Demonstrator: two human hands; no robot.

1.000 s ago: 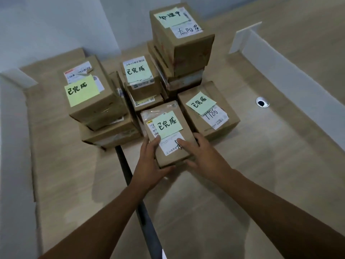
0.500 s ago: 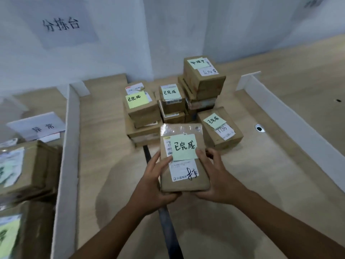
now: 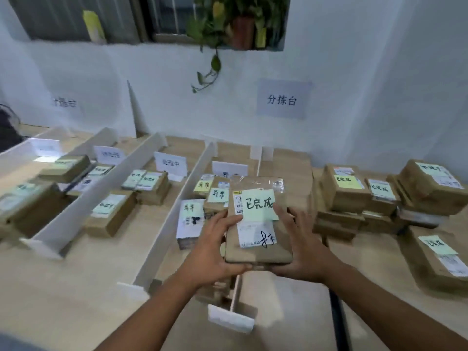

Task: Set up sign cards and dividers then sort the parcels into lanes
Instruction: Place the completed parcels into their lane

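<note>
The parcel marked 已完成 (image 3: pixel 258 224) is held above the worktop (image 3: pixel 76 287), gripped on its long sides by the left hand (image 3: pixel 215 252) and right hand (image 3: pixel 304 249). Its long axis is pointed away from the person, toward the lane (image 3: pixel 288 168) right of the white divider (image 3: pixel 264 154), probably its place.

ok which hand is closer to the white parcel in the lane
Left. The left hand grips the held parcel right beside the white parcel; the right hand is on the held parcel's far side.
</note>
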